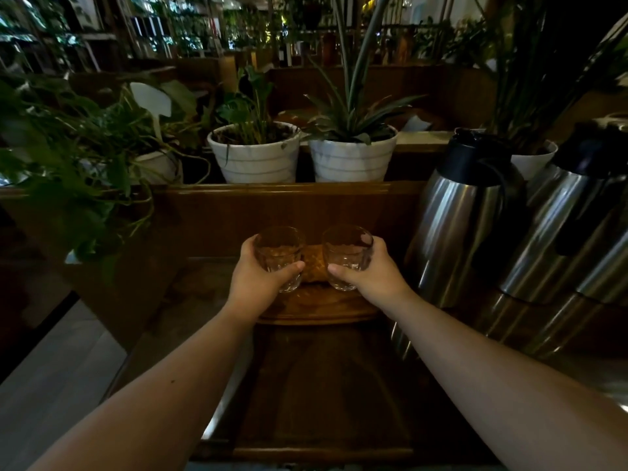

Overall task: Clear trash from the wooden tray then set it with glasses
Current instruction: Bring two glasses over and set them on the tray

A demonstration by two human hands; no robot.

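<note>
My left hand [261, 277] grips a clear textured glass [279, 254], held upright. My right hand [370, 275] grips a second clear glass [347, 254], also upright. Both glasses are side by side just above the round wooden tray [316, 309], which lies on the dark wooden counter. I cannot tell whether their bases touch the tray. Between the glasses a woven, basket-like piece [314, 266] shows at the tray's far side. No trash is visible on the tray.
Two steel thermos jugs [465, 212] [571, 232] stand close on the right. White plant pots [255, 153] [351, 154] sit on a ledge behind a wooden back panel [272, 212]. Leafy plants [68, 158] crowd the left. A dark rectangular tray [323, 385] lies nearer me.
</note>
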